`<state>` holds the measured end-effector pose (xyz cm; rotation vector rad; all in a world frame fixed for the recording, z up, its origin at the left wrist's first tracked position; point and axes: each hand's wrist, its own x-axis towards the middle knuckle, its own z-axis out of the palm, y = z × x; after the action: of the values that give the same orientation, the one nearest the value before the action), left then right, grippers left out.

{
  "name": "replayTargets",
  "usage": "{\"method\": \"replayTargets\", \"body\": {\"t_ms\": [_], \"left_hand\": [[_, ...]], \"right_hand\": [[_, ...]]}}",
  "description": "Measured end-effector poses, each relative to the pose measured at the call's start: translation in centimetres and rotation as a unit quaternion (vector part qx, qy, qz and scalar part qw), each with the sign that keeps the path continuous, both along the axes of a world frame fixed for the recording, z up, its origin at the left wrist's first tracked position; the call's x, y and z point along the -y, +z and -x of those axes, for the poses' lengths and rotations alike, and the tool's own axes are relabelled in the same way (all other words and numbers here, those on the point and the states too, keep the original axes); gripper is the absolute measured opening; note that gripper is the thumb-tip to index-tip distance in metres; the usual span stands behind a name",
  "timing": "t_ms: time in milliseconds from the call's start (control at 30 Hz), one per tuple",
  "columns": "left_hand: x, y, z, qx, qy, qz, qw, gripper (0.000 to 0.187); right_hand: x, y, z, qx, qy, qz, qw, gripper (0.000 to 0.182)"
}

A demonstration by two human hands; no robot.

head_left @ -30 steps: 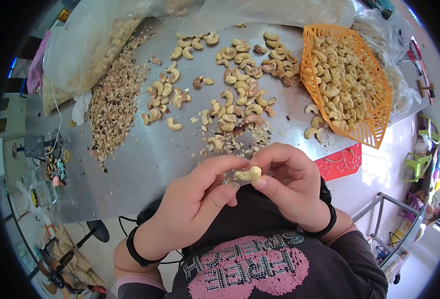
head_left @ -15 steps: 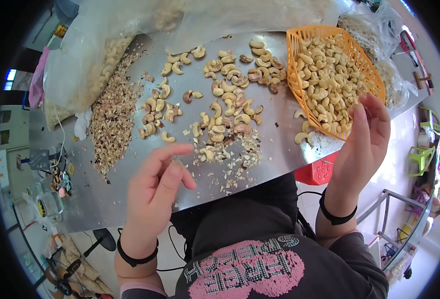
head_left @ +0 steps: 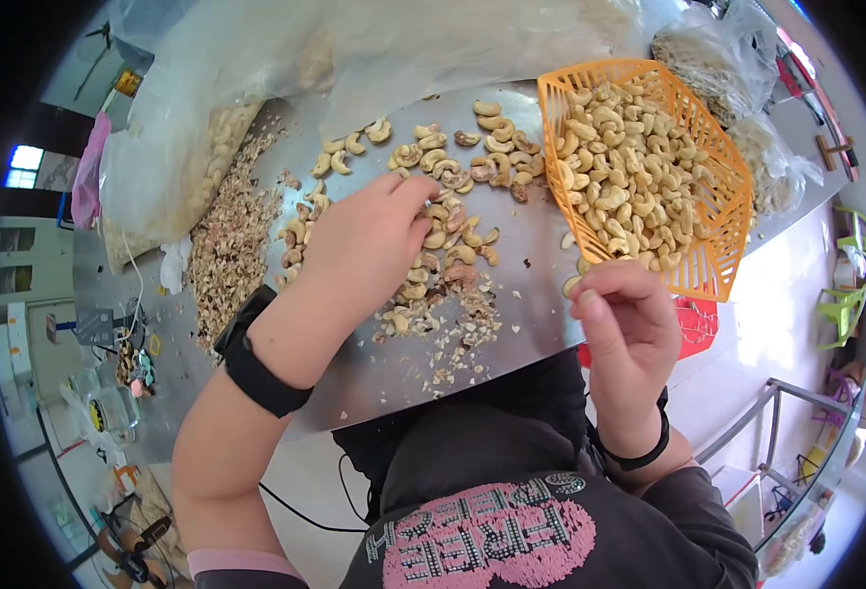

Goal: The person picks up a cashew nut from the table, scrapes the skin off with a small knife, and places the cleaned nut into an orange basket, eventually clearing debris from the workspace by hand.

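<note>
My left hand (head_left: 369, 240) reaches into the middle of the loose cashews (head_left: 435, 157), fingers curled down among them. A small shiny bit shows at its fingertips; what it grips is mostly hidden. My right hand (head_left: 634, 329) is closed in a pinch at the table's near side, its thumb and finger right beside a cashew (head_left: 572, 286) in this view. Just beyond that hand, an orange slatted plastic basket (head_left: 717, 240) is heaped with pale cashews (head_left: 634, 162). Many of the loose cashews carry reddish-brown skin patches.
Flaky brown skins (head_left: 227, 250) lie in a long heap on the metal table (head_left: 541, 324), with pale crumbs (head_left: 457, 334) near its front edge. Large clear plastic bags (head_left: 207, 88) line the left and back. A red plastic stool (head_left: 698, 329) stands below the right edge.
My left hand has moved forward from the near edge into the loose cashews. My right hand has drawn back leftward from the basket's near right corner, fingers now pinched. The view has shifted slightly.
</note>
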<state>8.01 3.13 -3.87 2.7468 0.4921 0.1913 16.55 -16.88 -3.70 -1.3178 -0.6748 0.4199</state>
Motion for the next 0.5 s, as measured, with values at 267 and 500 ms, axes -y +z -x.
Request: {"method": "replayTargets", "body": {"t_ms": [267, 500], "left_hand": [[-0.1, -0.4, -1.3, -0.021, -0.024, -0.026, 0.999, 0.021], [0.0, -0.2, 0.1, -0.001, 0.01, 0.07, 0.997, 0.02]], "right_hand": [[-0.1, -0.4, 0.2, -0.041, 0.023, 0.014, 0.999, 0.009], [-0.8, -1.0, 0.5, 0.01, 0.054, 0.029, 0.998, 0.008]]}}
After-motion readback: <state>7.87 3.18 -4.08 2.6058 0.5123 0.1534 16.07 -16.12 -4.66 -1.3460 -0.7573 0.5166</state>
